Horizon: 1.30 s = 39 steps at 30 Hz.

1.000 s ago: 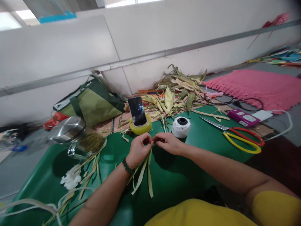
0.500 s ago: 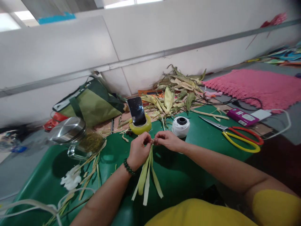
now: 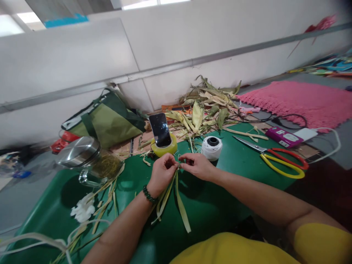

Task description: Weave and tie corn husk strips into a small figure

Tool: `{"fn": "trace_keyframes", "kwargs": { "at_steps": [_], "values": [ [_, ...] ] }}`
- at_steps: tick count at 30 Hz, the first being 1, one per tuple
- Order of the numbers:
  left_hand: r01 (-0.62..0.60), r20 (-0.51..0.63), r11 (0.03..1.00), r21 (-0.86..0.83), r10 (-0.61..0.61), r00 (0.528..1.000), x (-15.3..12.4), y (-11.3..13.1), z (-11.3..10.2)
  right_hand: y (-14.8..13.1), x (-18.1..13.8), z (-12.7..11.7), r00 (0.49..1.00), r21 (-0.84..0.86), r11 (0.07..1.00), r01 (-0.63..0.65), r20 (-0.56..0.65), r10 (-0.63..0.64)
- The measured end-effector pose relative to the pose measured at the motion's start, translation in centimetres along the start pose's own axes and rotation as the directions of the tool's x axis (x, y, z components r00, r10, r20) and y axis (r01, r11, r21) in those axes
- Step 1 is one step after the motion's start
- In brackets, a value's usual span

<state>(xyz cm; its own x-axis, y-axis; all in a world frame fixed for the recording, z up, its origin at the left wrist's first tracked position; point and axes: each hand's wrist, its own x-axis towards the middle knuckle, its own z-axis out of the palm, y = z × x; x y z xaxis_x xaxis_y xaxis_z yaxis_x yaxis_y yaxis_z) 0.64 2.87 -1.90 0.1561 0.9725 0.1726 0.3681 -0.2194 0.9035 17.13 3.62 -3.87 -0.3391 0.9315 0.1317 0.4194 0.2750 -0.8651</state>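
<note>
My left hand (image 3: 162,171) is closed in a pinch on the gathered upper end of several pale green corn husk strips (image 3: 182,209). The strips fan downward over the green table, some partly behind my wrist. Close against it, my right hand (image 3: 197,167) pinches at the same gathered end, where a thin pale thread (image 3: 178,158) loops up between the fingertips. Exactly how the thread runs is too small to make out. Just beyond my right hand stands a spool of white thread (image 3: 212,149). A phone (image 3: 160,129) leans upright on a yellow roll of tape (image 3: 165,147) beyond my left hand.
Scissors (image 3: 271,153) with red and yellow handles lie at right, near a purple box (image 3: 284,136). Corn husks (image 3: 205,104) are heaped at the back. A glass jar (image 3: 103,167), crumpled tissue (image 3: 83,208) and a green bag (image 3: 110,119) are at left. White cables (image 3: 38,238) cross the lower left.
The hanging strips have swung left and bunched under my left hand, with one apart at right. My right fingers have shifted slightly, and a thin thread loop shows above the pinch.
</note>
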Motion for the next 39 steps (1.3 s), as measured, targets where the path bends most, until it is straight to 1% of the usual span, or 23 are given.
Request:
{"fn": "trace_keyframes", "kwargs": {
  "at_steps": [3,6,8,9,11,14,16,18,21,23,25,27,28,29,31,33,35,37,39],
  "values": [
    [-0.012,-0.009,1.000,0.020,0.013,1.000,-0.1,0.0,0.0,0.2,0.3,0.1,0.999,0.068,0.998,0.006,0.032,-0.008],
    [0.009,0.001,1.000,-0.020,-0.009,1.000,0.0,0.1,-0.1,0.5,0.3,0.0,0.996,0.065,0.994,0.086,-0.029,-0.084],
    [0.040,0.014,0.996,-0.082,-0.039,0.999,0.1,0.1,-0.2,0.9,0.1,0.1,0.982,0.011,0.985,0.174,-0.082,-0.172],
    [0.060,0.020,0.991,-0.118,-0.058,0.998,0.1,0.1,-0.2,1.1,0.0,0.1,0.967,-0.042,0.973,0.227,-0.106,-0.230],
    [0.103,0.032,0.977,-0.187,-0.099,0.995,0.3,0.1,-0.4,1.4,-0.2,0.2,0.921,-0.186,0.924,0.335,-0.140,-0.363],
    [0.178,0.067,0.944,-0.276,-0.166,0.984,0.5,-0.1,-0.5,1.7,-0.5,0.3,0.836,-0.386,0.807,0.447,-0.139,-0.530],
    [0.257,0.120,0.909,-0.327,-0.230,0.966,0.5,-0.2,-0.7,1.7,-0.5,0.3,0.793,-0.464,0.742,0.484,-0.126,-0.596],
    [0.351,0.174,0.862,-0.365,-0.307,0.935,0.5,-0.2,-0.8,1.6,-0.6,0.2,0.765,-0.506,0.697,0.509,-0.105,-0.635],
    [0.442,0.201,0.798,-0.409,-0.394,0.897,0.5,-0.2,-1.0,1.4,-0.9,-0.1,0.725,-0.546,0.632,0.551,-0.061,-0.686],
    [0.458,0.175,0.768,-0.448,-0.427,0.887,0.6,-0.1,-1.2,1.2,-1.3,-0.5,0.700,-0.585,0.568,0.579,-0.002,-0.714],
    [0.453,0.118,0.747,-0.488,-0.458,0.881,0.9,-0.2,-1.4,1.2,-1.8,-0.8,0.678,-0.624,0.489,0.610,0.090,-0.730],
    [0.452,0.071,0.728,-0.515,-0.489,0.869,1.1,-0.4,-1.5,1.2,-2.2,-1.0,0.675,-0.637,0.440,0.633,0.176,-0.716],
    [0.457,0.067,0.716,-0.527,-0.501,0.863,1.2,-0.5,-1.5,1.2,-2.3,-1.0,0.683,-0.628,0.441,0.641,0.207,-0.700],
    [0.467,0.080,0.700,-0.541,-0.510,0.857,1.2,-0.6,-1.4,1.1,-2.4,-1.1,0.695,-0.606,0.460,0.649,0.227,-0.682],
    [0.482,0.140,0.646,-0.592,-0.506,0.851,1.2,-0.7,-1.2,0.8,-2.4,-1.1,0.722,-0.505,0.552,0.663,0.236,-0.651],
    [0.484,0.220,0.574,-0.661,-0.468,0.856,1.0,-0.7,-0.8,0.3,-2.2,-0.9,0.737,-0.318,0.667,0.673,0.221,-0.638],
    [0.482,0.290,0.517,-0.707,-0.410,0.865,0.8,-0.5,-0.6,-0.1,-2.1,-0.7,0.748,-0.109,0.743,0.661,0.187,-0.637],
    [0.487,0.334,0.498,-0.718,-0.367,0.868,0.7,-0.5,-0.5,-0.3,-2.0,-0.5,0.755,0.028,0.765,0.643,0.145,-0.640],
    [0.503,0.355,0.509,-0.699,-0.363,0.861,0.7,-0.6,-0.6,-0.5,-2.1,-0.3,0.757,0.051,0.761,0.646,0.087,-0.648]
  ]
}}
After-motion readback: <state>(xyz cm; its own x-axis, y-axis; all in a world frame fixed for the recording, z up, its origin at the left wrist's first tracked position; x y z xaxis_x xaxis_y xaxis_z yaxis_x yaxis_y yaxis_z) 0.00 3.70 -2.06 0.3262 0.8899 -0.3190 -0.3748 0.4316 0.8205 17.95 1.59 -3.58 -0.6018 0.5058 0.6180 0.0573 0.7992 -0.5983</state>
